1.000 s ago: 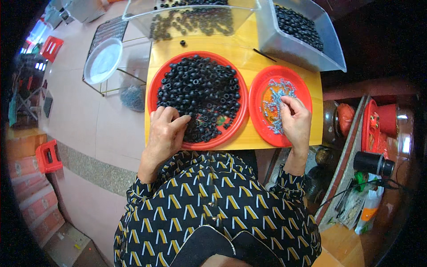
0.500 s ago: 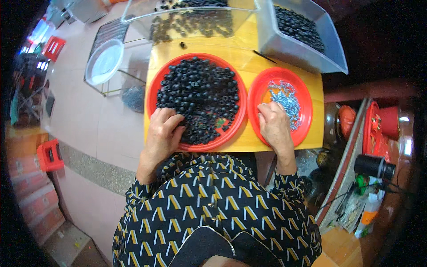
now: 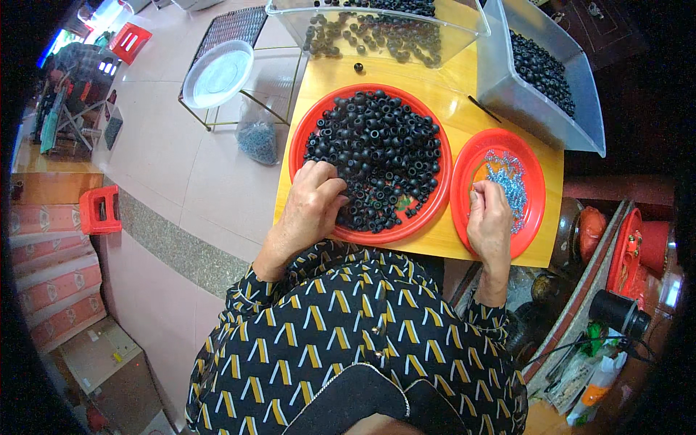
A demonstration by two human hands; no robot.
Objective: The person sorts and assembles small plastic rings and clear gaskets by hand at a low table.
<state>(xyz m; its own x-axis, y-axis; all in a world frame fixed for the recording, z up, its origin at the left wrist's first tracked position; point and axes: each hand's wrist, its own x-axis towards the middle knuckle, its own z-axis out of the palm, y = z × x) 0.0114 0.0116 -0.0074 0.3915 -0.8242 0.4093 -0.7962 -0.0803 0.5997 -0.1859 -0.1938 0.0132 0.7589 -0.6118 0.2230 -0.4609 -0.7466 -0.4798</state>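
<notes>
A large round red tray holds a heap of small black bead-like caps with holes. Over its near left rim, my left hand is closed with its fingertips down among the caps; what it pinches is hidden. A smaller red plate to the right carries a scatter of small shiny silvery-blue pieces. Above that plate's left side my right hand is closed in a pinch, thumb and forefinger pressed together. Anything between those fingertips is too small to make out.
Two clear plastic bins of black caps stand at the back, one behind the tray and one at the right. A loose cap and a thin dark stick lie on the yellow table. A white basin rests on a rack at left.
The whole view has shifted, so the table sits further right. My right hand's fingers have turned and drawn to the plate's left side, away from the silvery pieces. My left hand stays at the caps.
</notes>
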